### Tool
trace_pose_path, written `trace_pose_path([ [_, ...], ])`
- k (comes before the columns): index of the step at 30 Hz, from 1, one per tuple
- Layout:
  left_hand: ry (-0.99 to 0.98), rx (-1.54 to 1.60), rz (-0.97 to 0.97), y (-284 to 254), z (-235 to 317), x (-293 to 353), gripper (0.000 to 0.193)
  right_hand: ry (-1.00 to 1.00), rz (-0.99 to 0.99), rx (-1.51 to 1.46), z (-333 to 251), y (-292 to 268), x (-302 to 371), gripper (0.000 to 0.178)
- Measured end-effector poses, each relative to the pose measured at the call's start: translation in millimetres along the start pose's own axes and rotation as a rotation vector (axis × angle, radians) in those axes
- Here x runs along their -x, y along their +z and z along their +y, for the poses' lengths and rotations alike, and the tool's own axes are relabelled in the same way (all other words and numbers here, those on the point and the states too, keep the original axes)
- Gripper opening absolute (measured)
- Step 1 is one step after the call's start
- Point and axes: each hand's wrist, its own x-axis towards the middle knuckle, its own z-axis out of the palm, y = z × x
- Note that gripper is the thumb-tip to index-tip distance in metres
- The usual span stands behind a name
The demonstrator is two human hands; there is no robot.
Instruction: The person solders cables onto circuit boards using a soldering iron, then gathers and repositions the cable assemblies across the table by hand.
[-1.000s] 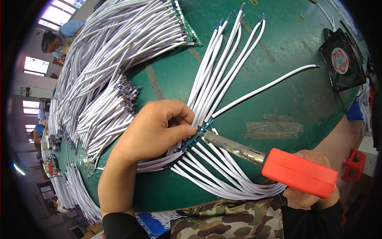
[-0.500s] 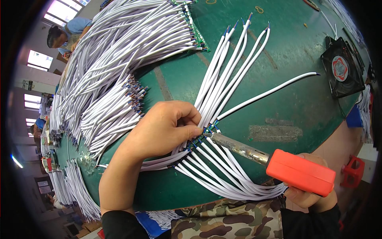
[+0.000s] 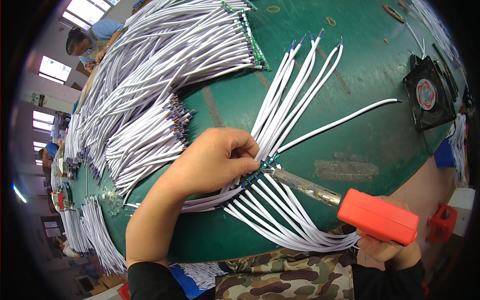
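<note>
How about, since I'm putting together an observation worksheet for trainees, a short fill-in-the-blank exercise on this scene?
1. The right hand grips a soldering iron whose handle is coloured ____.
2. The left hand touches cables whose sheaths are coloured ____.
3. The tabletop beneath them is coloured ____.
4. The black fan stands on the ____ side of the picture.

Missing words: red; white; green; right.
</note>
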Motion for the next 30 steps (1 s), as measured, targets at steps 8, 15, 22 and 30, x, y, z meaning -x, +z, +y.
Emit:
trace_pose_path([
  [8, -0.037, -0.033, 0.007, -2, 2, 4, 0.016, 0.179, 0.062, 0.029, -16, 1, -1, 0.012],
  [15, 0.328, -0.293, 0.206, 4, -1, 53, 0.028, 0.275, 0.020, -0.076, -4, 3, 22, 0.045],
  [22, 0.413, -0.454, 0.343, 31, -25, 73, 0.025, 0.057, -0.118, 0.132, 0, -3, 14, 0.065],
  [30, 0.516, -0.504, 0.470, 42, -37, 73, 0.031, 0.106, -0.041, 0.000, 0, 6, 8, 0.057],
])
